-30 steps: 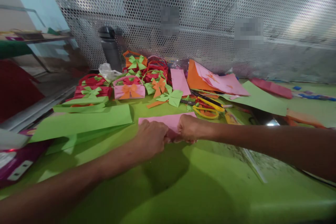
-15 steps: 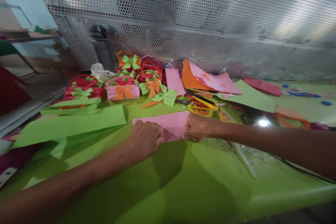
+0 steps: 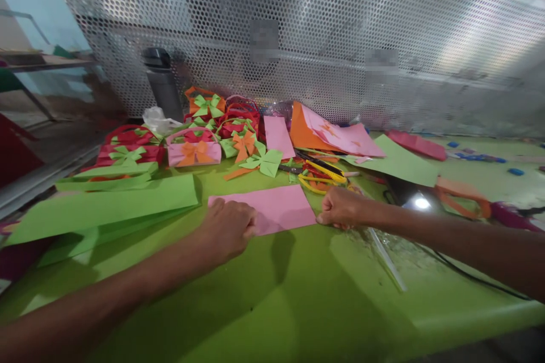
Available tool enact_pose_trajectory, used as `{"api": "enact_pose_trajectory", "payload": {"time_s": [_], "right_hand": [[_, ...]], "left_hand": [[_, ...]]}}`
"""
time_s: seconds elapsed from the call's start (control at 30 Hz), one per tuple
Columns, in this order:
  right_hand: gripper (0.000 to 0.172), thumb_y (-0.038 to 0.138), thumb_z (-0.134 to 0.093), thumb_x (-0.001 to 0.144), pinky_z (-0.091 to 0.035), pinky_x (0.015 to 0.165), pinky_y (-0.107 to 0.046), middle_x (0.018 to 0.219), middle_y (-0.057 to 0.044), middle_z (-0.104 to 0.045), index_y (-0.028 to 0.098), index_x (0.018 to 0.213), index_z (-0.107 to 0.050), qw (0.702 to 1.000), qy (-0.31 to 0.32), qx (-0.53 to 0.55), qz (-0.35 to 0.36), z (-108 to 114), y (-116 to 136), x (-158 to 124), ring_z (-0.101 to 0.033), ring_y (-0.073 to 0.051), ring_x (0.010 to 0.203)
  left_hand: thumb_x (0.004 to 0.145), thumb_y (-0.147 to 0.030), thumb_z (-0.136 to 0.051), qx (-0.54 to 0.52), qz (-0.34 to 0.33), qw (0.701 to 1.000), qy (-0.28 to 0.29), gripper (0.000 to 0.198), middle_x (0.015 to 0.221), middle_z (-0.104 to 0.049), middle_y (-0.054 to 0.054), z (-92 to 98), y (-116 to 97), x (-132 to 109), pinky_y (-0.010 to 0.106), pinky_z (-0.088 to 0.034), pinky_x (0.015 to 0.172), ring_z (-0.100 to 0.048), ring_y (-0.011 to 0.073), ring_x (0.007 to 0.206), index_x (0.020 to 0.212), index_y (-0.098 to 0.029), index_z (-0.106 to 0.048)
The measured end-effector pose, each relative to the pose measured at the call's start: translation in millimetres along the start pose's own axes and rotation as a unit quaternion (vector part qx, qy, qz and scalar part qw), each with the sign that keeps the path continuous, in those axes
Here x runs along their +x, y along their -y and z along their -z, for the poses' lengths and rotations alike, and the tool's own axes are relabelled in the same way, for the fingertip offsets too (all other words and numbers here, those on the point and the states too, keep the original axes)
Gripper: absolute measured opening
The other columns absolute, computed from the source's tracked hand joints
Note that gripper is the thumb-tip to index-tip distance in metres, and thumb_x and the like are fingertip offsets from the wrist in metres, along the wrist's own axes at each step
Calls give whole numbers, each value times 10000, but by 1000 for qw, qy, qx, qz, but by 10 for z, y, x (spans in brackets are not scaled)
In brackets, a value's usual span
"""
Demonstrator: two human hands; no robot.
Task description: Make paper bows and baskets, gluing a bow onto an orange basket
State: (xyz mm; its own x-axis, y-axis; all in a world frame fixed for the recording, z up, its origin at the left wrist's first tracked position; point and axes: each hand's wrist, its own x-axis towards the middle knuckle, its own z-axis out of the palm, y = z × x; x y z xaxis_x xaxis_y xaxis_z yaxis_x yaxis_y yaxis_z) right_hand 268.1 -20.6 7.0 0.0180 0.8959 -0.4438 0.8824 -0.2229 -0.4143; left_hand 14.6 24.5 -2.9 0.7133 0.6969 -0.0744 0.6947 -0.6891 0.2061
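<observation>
A folded-looking strip of pink paper [image 3: 281,208] lies on the green tabletop in front of me. My left hand [image 3: 230,224] is closed over its left part, knuckles up, with its fingertips hidden beneath. Just at the paper's lower right corner is my right hand [image 3: 340,208], curled into a fist with the thumb side toward the paper. Whether that thumb still touches the corner is hard to tell. Beyond the paper lie a green paper bow [image 3: 268,160] and yellow-handled scissors [image 3: 315,181].
Several small paper bags with bows, such as a pink one [image 3: 193,153], stand at the back beside a grey bottle [image 3: 164,88]. Green sheets [image 3: 106,207] lie left. Pink and orange sheets [image 3: 336,130] lean behind. A dark device with a bright light [image 3: 419,203] sits right.
My right hand has slid right, from on the pink paper's right end to its corner, uncovering that end. The left hand keeps its place on the paper. The whole view has shifted slightly.
</observation>
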Motion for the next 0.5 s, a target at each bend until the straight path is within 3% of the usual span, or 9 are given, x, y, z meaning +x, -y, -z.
{"api": "enact_pose_trajectory", "payload": {"time_s": [0.13,0.23,0.33,0.4,0.5], "right_hand": [[251,162,-546,667,-291,405,-220,388,22,-477,181,433,-458,997,-66,-32,16,83,99,-64,-455,-101,377],[168,212,-535,723,-323,455,-203,520,29,-553,178,560,-517,991,-98,-19,92,59,274,-112,-510,-99,487],[101,192,-496,728,-366,452,-182,556,43,-568,185,642,-548,978,-25,79,194,-81,452,-78,-557,-99,506],[100,141,-469,695,-374,428,-179,519,52,-531,185,627,-529,968,39,124,213,-199,530,8,-563,-103,478],[96,129,-487,666,-349,398,-177,484,59,-491,183,587,-502,967,68,130,208,-334,570,174,-527,-97,431]], "left_hand": [[795,-115,-478,-11,-12,1000,-6,236,582,-565,-1,-2,3,20,301,-339,649,-495,143,562,575,-154,-554],[801,-121,-521,-24,-29,999,-16,190,640,-611,11,-18,-33,42,334,-338,726,-526,165,643,638,-159,-611],[827,-159,-533,-43,-39,998,-20,161,707,-648,32,-56,-97,66,347,-331,753,-542,178,682,727,-163,-660],[843,-191,-528,-60,-40,997,-20,176,736,-666,39,-83,-126,79,349,-328,759,-551,181,694,757,-170,-680],[799,-145,-541,-87,-31,996,-12,159,747,-677,36,-90,-101,80,330,-331,758,-559,177,711,756,-169,-692]]}}
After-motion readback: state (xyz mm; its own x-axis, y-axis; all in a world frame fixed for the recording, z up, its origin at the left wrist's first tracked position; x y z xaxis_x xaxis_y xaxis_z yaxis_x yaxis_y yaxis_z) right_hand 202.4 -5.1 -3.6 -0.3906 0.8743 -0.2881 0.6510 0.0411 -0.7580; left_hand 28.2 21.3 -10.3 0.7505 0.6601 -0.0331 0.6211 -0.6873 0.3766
